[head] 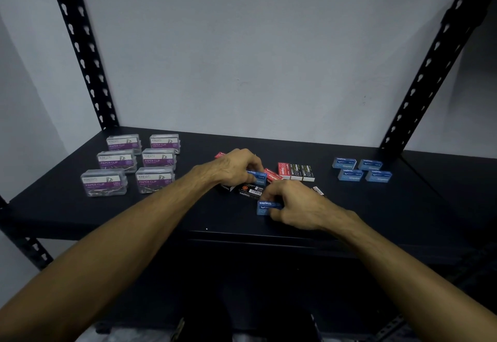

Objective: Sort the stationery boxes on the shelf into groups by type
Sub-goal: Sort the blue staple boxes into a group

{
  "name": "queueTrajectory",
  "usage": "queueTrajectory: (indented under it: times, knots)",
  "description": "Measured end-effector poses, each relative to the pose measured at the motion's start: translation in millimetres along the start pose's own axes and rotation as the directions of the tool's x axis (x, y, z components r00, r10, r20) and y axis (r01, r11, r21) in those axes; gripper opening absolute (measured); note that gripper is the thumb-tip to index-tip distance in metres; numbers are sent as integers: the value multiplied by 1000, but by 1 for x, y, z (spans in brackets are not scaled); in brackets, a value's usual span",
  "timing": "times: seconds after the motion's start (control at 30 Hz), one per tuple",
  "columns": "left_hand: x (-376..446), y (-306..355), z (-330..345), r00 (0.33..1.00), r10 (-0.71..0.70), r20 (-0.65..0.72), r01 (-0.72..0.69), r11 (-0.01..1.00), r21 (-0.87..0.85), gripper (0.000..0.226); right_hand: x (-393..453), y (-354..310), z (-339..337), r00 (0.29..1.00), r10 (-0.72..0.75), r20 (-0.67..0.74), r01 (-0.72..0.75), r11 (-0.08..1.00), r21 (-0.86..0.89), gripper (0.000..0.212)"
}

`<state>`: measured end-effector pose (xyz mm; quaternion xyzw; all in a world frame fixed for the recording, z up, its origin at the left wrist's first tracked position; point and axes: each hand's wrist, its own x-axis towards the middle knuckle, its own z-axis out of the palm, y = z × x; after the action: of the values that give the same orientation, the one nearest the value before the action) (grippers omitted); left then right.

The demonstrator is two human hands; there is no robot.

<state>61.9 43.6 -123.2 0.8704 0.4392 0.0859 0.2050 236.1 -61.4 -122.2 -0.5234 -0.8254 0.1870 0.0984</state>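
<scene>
Shelf point(107, 207) of matte black metal, set between slotted black uprights against a pale wall, carries the boxes. Six clear plastic paper clip boxes point(131, 164) stand in two rows at the left; four blue staple boxes point(361, 170) cluster at the right, with bare board along the front edge. Mid-shelf lies a mixed pile of red, black and blue cartons point(269, 180). The left hand point(236, 165) pinches one blue staple box point(258, 177); the right hand point(293, 204) grips another blue box point(265, 207).
</scene>
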Motion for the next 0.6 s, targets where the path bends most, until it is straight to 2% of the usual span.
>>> queueTrajectory:
  times: [0.13, 0.37, 0.6]
  knots:
    - [1, 1, -3, 1000, 5, 0, -5, 1000, 4, 23, -2, 0, -4, 1000, -8, -23, 9, 1000, 15, 15]
    - [4, 12, -5, 1000, 17, -16, -18, 998, -57, 17, -9, 8, -24, 990, 15, -141, -11, 1000, 29, 10]
    - [19, 47, -6, 997, 52, -60, -58, 994, -90, 17, -26, 48, -52, 962, 153, -225, -156, 988, 3, 12]
